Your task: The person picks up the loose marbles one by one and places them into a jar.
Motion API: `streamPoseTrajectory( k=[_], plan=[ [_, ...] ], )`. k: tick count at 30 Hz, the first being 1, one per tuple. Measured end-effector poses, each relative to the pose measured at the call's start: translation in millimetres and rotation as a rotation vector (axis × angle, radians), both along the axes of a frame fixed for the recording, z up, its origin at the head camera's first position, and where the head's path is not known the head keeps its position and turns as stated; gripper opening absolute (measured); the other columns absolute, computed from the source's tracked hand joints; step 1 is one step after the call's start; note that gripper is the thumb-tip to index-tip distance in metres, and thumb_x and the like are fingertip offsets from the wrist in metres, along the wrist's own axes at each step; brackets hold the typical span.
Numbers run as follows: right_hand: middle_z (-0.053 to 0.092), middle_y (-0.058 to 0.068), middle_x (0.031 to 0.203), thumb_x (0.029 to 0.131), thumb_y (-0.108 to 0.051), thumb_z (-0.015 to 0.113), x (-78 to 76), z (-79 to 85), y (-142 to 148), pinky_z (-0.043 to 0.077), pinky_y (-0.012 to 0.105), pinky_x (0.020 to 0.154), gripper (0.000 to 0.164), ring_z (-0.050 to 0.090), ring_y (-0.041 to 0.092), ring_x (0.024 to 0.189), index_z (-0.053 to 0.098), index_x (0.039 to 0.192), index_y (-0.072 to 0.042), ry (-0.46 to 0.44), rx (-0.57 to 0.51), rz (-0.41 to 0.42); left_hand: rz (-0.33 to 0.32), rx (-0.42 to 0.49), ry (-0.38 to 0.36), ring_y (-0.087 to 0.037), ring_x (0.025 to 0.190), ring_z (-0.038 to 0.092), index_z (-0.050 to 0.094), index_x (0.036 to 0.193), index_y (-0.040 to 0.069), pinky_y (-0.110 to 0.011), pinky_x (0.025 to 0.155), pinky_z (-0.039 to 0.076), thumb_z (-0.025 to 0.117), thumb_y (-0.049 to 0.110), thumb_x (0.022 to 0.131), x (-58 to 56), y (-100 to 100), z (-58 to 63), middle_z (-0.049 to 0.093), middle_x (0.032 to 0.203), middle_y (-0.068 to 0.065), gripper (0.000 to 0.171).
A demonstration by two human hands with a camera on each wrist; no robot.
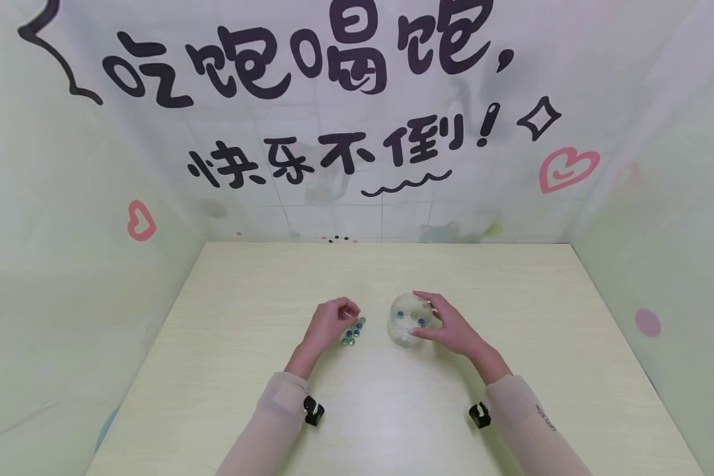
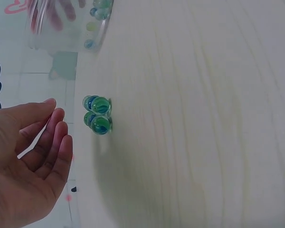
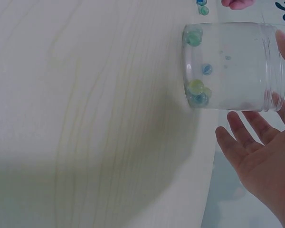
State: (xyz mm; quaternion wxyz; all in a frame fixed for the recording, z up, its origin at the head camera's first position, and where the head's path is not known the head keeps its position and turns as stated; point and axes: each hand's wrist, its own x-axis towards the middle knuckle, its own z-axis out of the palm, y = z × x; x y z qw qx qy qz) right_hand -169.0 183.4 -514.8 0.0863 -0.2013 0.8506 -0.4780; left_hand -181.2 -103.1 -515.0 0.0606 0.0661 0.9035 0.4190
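Observation:
A clear, wide-mouthed plastic jar (image 1: 396, 328) stands upright on the table, with several green, blue and yellowish marbles (image 3: 194, 38) at its bottom. My right hand (image 1: 454, 329) holds the jar near its threaded rim, thumb on one side and fingers on the other. To the left of the jar, several green and blue glass marbles (image 2: 100, 124) sit in a tight cluster on the tabletop. Just above and beside that cluster is my left hand (image 1: 330, 324). Its fingers bend loosely, the thumb tip close to the index fingertip, and no marble shows between them in the left wrist view.
The pale wood-grain table (image 1: 262, 284) carries the jar and the marbles. A printed white curtain (image 1: 345, 211) hangs along its back edge and both sides. Black wrist devices (image 1: 314, 411) are worn below both sleeves.

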Motion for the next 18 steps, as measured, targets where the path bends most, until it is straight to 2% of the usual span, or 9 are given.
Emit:
streamPoseTrajectory(
  k=[18],
  plan=[
    [0.039,0.017,0.155,0.087,-0.028,0.077,-0.4,-0.8,-2.0,0.036,0.059,0.115,0.077,0.037,0.04,0.144,0.037,0.151,-0.012,-0.003,0.0,-0.012,0.028,-0.041,-0.025,-0.013,0.08,0.063,0.071,0.097,0.007,-0.029,0.076,0.056,0.07,0.004,0.089,0.1,-4.5,-10.7,0.072,0.088,-0.005,0.008]
  ],
)
